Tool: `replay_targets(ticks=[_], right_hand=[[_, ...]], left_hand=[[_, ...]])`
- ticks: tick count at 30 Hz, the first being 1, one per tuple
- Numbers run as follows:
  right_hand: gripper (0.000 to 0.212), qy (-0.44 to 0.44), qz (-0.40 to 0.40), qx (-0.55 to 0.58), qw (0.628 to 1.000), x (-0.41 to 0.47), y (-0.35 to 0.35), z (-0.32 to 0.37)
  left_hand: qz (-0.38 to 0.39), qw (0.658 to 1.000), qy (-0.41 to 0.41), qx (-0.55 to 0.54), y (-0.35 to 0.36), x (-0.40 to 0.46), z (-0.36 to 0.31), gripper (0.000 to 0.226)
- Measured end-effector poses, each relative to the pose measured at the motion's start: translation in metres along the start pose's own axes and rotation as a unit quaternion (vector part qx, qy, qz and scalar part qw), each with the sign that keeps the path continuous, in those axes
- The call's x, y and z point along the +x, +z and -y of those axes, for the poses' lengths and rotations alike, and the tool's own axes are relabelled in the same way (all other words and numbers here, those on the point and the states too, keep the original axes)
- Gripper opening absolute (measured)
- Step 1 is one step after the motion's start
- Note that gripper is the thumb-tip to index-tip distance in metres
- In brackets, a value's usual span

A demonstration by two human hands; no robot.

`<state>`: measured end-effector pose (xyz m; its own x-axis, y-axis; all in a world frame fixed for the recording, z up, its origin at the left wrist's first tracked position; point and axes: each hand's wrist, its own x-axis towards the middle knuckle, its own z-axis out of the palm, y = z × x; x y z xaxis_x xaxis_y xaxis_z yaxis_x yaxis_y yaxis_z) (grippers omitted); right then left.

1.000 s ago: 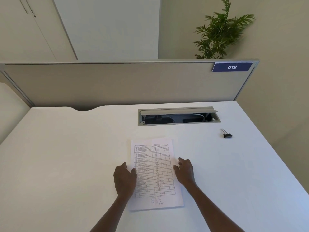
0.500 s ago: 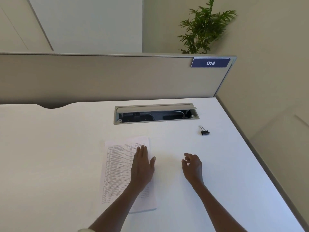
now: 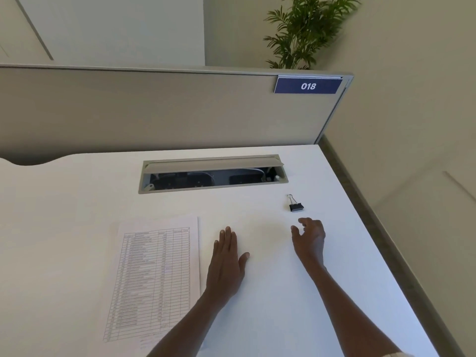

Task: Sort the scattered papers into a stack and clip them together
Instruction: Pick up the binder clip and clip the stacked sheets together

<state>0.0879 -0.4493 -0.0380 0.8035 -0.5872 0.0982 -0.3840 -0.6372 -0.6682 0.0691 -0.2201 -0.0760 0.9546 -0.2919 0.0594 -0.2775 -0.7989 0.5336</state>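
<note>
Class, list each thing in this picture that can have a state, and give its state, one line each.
paper stack: squared up, flat, unclipped
binder clip: closed, lying loose on the desk
cable hatch: lid open
left hand: flat, fingers straight, empty
right hand: fingers relaxed, empty, near the clip

On the tabletop (image 3: 77, 202) there is one stack of papers (image 3: 154, 274), one binder clip (image 3: 295, 205) and one cable hatch (image 3: 212, 173). Two hands show: left hand (image 3: 226, 264), right hand (image 3: 309, 240).
</note>
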Motion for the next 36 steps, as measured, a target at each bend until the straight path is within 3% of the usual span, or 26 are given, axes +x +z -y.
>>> replay_targets(ticks=[10,16,25,30,36], right_hand=[[0.048,0.008,0.024,-0.016,1.000,0.050,0.021,0.002],[0.028,-0.045,0.009,-0.085,0.995,0.055,0.028,0.003],[0.019,-0.054,-0.027,0.023,0.998,0.028,0.026,0.018],[0.017,-0.093,-0.045,0.094,0.990,-0.013,0.020,0.048],[0.020,-0.160,-0.054,0.126,0.978,-0.065,-0.002,0.092]], left_hand=[[-0.022,0.998,0.010,0.056,0.010,-0.003,0.006,0.062],[-0.018,0.998,0.015,0.055,0.010,-0.003,0.006,0.061],[0.014,0.999,0.004,0.031,0.005,-0.001,0.005,0.063],[0.062,0.995,-0.041,-0.071,-0.021,0.008,-0.003,0.055],[-0.013,0.949,-0.169,-0.267,-0.075,0.015,-0.031,0.033]])
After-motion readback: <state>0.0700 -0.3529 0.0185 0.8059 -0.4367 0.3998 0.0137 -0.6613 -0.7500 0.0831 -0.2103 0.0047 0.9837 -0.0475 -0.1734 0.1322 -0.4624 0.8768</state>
